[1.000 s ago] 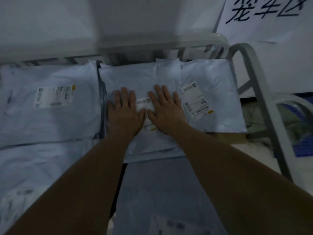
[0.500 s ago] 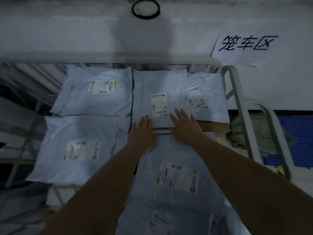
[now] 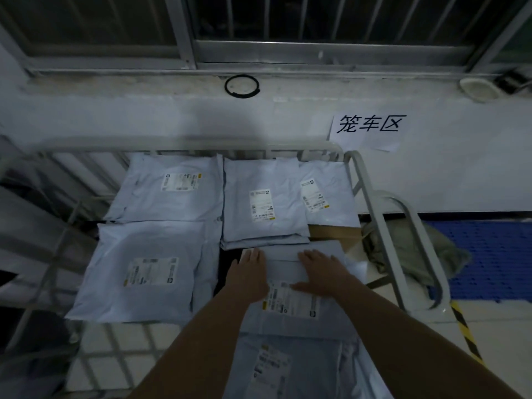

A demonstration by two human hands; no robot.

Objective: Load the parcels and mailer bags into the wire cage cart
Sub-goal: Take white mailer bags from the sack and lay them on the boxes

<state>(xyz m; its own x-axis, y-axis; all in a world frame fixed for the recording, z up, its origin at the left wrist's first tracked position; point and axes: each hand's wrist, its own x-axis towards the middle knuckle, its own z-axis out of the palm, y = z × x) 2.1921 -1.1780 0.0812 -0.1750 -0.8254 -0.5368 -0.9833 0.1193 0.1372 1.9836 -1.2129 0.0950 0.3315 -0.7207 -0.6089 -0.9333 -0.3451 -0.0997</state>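
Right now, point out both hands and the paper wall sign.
left hand [image 3: 249,276], head view, back of the hand.
right hand [image 3: 321,272], head view, back of the hand.
paper sign [image 3: 367,131], head view, middle of the sheet.

Grey wire cage cart, pale blue bags flat inside, white labels up. On the left, back-left mailer bag and front-left mailer bag, edges touching. Middle stack of mailer bags partly over back-right mailer bag. Closest, near mailer bag over nearest mailer bag. Underneath on the right, maybe a brown cardboard parcel.
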